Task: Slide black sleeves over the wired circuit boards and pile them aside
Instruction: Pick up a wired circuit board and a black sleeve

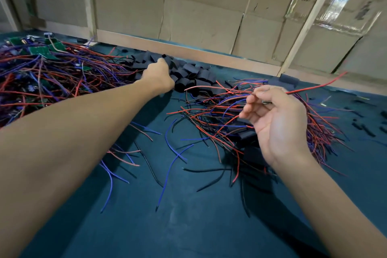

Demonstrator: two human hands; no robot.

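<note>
The fingers of the left hand (158, 76) are hidden among the black sleeves (189, 72). The pile of wired circuit boards (37, 73) is cut off at the left edge.

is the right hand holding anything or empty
Holding: the right hand pinches a red wire between thumb and fingertips, the other fingers loosely curled.

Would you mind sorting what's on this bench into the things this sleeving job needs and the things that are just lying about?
For the job:
- pile of black sleeves, left hand reaching into it
- unsleeved green boards with wires, far left
- sleeved boards piled at right
- red wire in the right hand

Lying about:
- loose cut wires
- cardboard boxes behind
</note>
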